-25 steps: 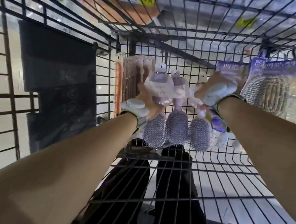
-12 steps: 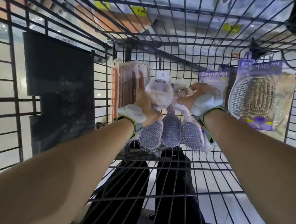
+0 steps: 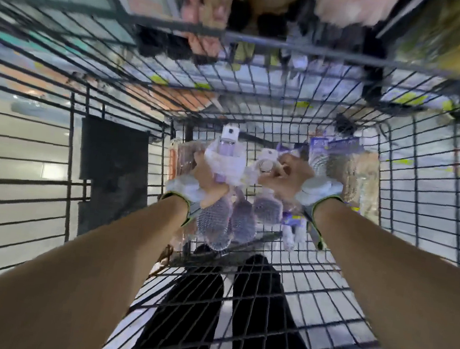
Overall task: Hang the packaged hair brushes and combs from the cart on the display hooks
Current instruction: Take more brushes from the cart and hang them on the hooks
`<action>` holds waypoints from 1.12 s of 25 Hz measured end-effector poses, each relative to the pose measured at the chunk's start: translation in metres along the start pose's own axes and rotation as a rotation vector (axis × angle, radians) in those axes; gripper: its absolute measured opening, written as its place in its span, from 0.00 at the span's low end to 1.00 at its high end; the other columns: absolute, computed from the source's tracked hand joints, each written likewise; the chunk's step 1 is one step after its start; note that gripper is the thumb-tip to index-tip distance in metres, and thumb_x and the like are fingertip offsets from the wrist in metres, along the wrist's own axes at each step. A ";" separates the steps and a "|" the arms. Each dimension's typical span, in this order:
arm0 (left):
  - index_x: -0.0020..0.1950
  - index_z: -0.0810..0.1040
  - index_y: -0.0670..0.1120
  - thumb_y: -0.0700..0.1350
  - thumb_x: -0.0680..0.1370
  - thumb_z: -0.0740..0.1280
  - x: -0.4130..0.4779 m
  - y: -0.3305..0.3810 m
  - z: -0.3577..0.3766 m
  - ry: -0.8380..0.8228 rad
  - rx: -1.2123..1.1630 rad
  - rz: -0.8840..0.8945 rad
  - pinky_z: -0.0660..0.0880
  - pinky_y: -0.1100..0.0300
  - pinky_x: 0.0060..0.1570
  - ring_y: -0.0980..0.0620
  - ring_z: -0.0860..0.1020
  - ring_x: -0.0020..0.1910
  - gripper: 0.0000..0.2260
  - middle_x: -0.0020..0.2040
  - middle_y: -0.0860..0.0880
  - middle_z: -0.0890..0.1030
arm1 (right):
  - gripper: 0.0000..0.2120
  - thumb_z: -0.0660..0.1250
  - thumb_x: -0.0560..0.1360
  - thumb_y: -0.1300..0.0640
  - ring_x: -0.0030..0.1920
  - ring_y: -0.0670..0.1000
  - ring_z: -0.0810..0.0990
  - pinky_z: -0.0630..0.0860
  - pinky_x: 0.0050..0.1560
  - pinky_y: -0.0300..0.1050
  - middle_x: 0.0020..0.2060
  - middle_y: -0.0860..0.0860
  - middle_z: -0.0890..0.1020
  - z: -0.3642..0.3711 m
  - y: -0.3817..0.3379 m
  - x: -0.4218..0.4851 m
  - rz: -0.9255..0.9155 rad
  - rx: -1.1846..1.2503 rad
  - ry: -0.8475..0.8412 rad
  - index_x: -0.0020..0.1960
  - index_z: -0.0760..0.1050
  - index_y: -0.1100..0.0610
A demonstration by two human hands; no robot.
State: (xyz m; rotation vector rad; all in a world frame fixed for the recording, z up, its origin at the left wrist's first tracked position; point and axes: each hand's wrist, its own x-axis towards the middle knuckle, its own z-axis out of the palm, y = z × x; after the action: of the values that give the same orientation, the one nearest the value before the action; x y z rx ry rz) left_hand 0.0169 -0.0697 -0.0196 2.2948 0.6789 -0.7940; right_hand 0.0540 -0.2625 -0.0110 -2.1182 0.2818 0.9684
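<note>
**Light, crackly brush packs, gripped at the handles inside the cart**

Both hands are deep in the wire cart (image 3: 413,198), at its far end. The left hand (image 3: 207,178) is wrapped round the handle of one of the purple brushes (image 3: 213,225), head hanging towards the near side and the white hang tab (image 3: 230,131) sticking out on the far side. The right hand (image 3: 282,178) is closed on the handles of the neighbouring brushes, just beside the left.

These look light and stiff in the body, but the clear wrap over them is thin, crinkled and probably slick, so a bundle could slide or fan out if squeezed only through the film. The handle is the sound place to hold, with the tab left free for the hook. The bristle heads should be kept out of the cart wires, where they could snag.

A flat carded brush (image 3: 338,165) leans at the far right and an orange comb pack (image 3: 183,156) at the far left. Both are better taken by the top edge of the card.

The goods (image 3: 245,0) above the cart are blurred, and no hook can be made out.
</note>
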 end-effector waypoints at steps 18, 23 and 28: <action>0.68 0.62 0.47 0.46 0.72 0.67 -0.152 0.162 -0.211 0.004 -0.019 0.588 0.74 0.50 0.50 0.46 0.75 0.50 0.26 0.53 0.43 0.75 | 0.33 0.76 0.62 0.37 0.52 0.58 0.82 0.77 0.58 0.57 0.52 0.56 0.84 -0.199 -0.205 -0.191 -0.385 -0.013 0.147 0.60 0.79 0.54; 0.68 0.58 0.49 0.49 0.72 0.70 -0.182 0.190 -0.262 0.096 0.010 0.619 0.78 0.56 0.38 0.50 0.79 0.46 0.30 0.48 0.50 0.76 | 0.20 0.73 0.71 0.44 0.47 0.47 0.80 0.74 0.44 0.36 0.54 0.47 0.82 -0.241 -0.256 -0.242 -0.481 -0.077 0.206 0.60 0.79 0.52; 0.53 0.65 0.44 0.27 0.75 0.64 -0.251 0.230 -0.312 0.183 0.042 0.850 0.69 0.70 0.38 0.62 0.71 0.41 0.15 0.38 0.52 0.66 | 0.31 0.72 0.68 0.35 0.48 0.51 0.81 0.77 0.49 0.45 0.55 0.50 0.81 -0.280 -0.312 -0.288 -0.521 -0.316 0.297 0.63 0.77 0.54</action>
State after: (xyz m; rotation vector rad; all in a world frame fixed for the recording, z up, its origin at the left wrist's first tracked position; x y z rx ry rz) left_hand 0.1018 -0.0790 0.4344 2.3831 -0.2670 -0.1919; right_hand 0.1595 -0.2877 0.4861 -2.4445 -0.2923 0.4099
